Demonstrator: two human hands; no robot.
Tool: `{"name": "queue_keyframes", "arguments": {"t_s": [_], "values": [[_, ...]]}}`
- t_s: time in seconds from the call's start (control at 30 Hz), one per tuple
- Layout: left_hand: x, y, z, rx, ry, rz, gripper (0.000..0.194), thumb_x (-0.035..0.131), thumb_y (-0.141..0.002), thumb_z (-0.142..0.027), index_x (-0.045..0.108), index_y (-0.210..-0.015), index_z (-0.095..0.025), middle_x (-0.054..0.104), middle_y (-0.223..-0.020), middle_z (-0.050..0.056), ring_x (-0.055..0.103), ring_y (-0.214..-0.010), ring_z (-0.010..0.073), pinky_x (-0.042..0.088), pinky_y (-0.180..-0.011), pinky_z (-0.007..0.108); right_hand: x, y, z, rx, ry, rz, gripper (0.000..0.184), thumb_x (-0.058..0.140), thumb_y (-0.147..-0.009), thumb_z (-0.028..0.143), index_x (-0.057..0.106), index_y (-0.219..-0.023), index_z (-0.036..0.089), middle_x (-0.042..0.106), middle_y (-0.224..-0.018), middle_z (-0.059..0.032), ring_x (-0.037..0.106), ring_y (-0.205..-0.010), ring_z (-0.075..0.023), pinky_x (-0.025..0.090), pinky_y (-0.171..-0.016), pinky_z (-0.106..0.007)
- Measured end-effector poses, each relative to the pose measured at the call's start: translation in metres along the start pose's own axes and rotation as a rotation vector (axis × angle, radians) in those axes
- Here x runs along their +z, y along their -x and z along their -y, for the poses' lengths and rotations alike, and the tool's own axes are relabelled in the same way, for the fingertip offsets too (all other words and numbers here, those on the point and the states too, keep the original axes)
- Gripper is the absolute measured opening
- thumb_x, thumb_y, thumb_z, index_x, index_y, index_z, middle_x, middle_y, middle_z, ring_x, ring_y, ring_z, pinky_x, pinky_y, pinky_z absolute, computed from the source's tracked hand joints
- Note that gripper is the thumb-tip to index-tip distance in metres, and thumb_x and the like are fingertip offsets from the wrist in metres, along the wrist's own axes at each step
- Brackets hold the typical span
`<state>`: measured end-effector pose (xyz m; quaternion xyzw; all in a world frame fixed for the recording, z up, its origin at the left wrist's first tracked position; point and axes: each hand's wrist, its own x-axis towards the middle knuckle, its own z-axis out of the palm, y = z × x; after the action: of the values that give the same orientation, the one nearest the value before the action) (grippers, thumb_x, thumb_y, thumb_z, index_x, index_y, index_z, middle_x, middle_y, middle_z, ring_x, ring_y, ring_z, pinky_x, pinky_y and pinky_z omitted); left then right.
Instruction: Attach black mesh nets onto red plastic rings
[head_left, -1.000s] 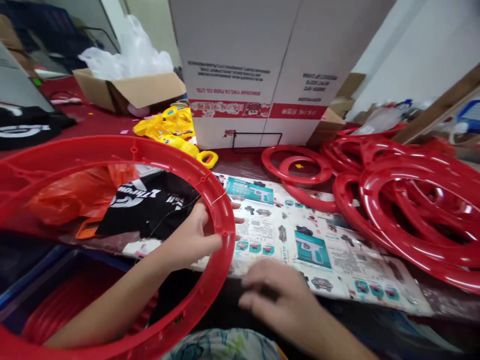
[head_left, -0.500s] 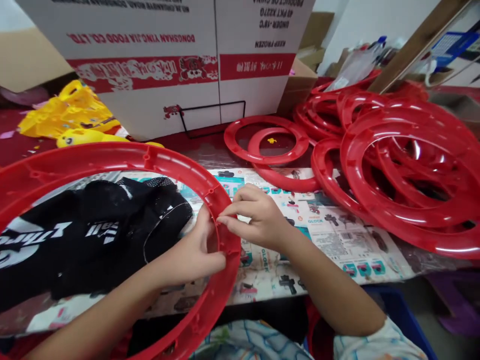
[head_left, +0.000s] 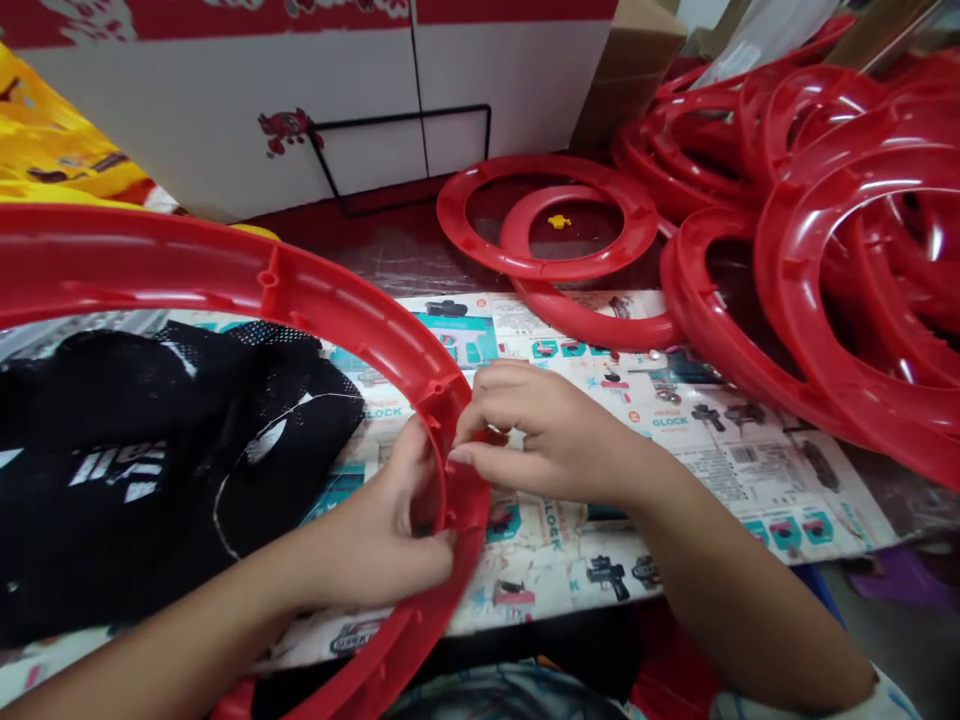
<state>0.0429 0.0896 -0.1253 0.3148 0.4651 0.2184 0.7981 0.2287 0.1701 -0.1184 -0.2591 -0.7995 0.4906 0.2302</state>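
A large red plastic ring (head_left: pixel 352 320) stands tilted in front of me, its hollow ribbed side facing up toward me. My left hand (head_left: pixel 397 530) grips its right-hand part, with the thumb over the channel and the fingers behind the inner rim. My right hand (head_left: pixel 532 430) is at the same stretch of the ring, thumb and forefinger pinched together inside the channel. Whatever lies between those fingertips is too small or hidden to make out. Beneath the ring lies a black cloth (head_left: pixel 180 440) with white lettering.
Several red rings (head_left: pixel 825 330) are heaped at the right, with another red ring (head_left: pixel 480 255) lying nearer the middle. A small yellow piece (head_left: pixel 559 222) lies within it. Behind stands a white carton (head_left: pixel 360 80). Printed cardboard (head_left: pixel 690 450) covers the table; yellow plastic items (head_left: pixel 60 140) sit at left.
My view has moved closer and lower, so the carton shows less. Both hands remain at the ring's right side, and the right fingertips have gone slightly farther into the channel.
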Motion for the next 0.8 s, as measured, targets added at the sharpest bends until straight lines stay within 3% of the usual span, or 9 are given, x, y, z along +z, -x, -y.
{"name": "queue_keyframes", "arguments": {"t_s": [0.23, 0.6, 0.73, 0.8], "values": [[0.0006, 0.0022, 0.0036, -0.053, 0.066, 0.042, 0.073, 0.068, -0.074, -0.013, 0.028, -0.132, -0.031, 0.063, -0.097, 0.002, 0.067, -0.078, 0.0177, 0.057, -0.067, 0.028, -0.0001, -0.0008, 0.0013, -0.079, 0.078, 0.059, 0.011, 0.058, -0.086, 0.008, 0.064, -0.08, 0.013, 0.061, -0.082, -0.0027, 0.054, -0.08, -0.0149, 0.042, -0.079, -0.03], [-0.0014, 0.0022, 0.0066, 0.027, -0.125, 0.072, 0.074, 0.06, -0.073, -0.009, 0.028, -0.137, -0.029, 0.055, -0.107, 0.003, 0.058, -0.084, 0.0143, 0.049, -0.065, 0.022, 0.0027, -0.002, 0.0041, -0.056, 0.222, 0.186, 0.018, 0.054, -0.087, 0.01, 0.064, -0.074, 0.015, 0.057, -0.074, -0.0025, 0.049, -0.075, -0.0161, 0.04, -0.074, -0.03], [-0.0047, 0.0027, 0.006, 0.071, -0.136, 0.086, 0.073, 0.062, -0.076, -0.012, 0.029, -0.139, -0.031, 0.053, -0.121, 0.004, 0.057, -0.103, 0.017, 0.051, -0.084, 0.026, 0.0057, -0.002, 0.0076, 0.005, 0.278, 0.171, 0.014, 0.057, -0.083, 0.01, 0.064, -0.071, 0.014, 0.056, -0.072, -0.0021, 0.048, -0.073, -0.0157, 0.037, -0.072, -0.029], [-0.0053, 0.0017, 0.0046, 0.088, -0.102, 0.049, 0.06, 0.063, -0.081, -0.02, 0.037, -0.134, -0.029, 0.054, -0.123, 0.004, 0.057, -0.107, 0.0173, 0.051, -0.088, 0.027, 0.0071, -0.0016, 0.0084, 0.033, 0.282, 0.132, 0.013, 0.059, -0.082, 0.01, 0.064, -0.071, 0.014, 0.057, -0.073, -0.0019, 0.049, -0.073, -0.0154, 0.037, -0.072, -0.029]]}}
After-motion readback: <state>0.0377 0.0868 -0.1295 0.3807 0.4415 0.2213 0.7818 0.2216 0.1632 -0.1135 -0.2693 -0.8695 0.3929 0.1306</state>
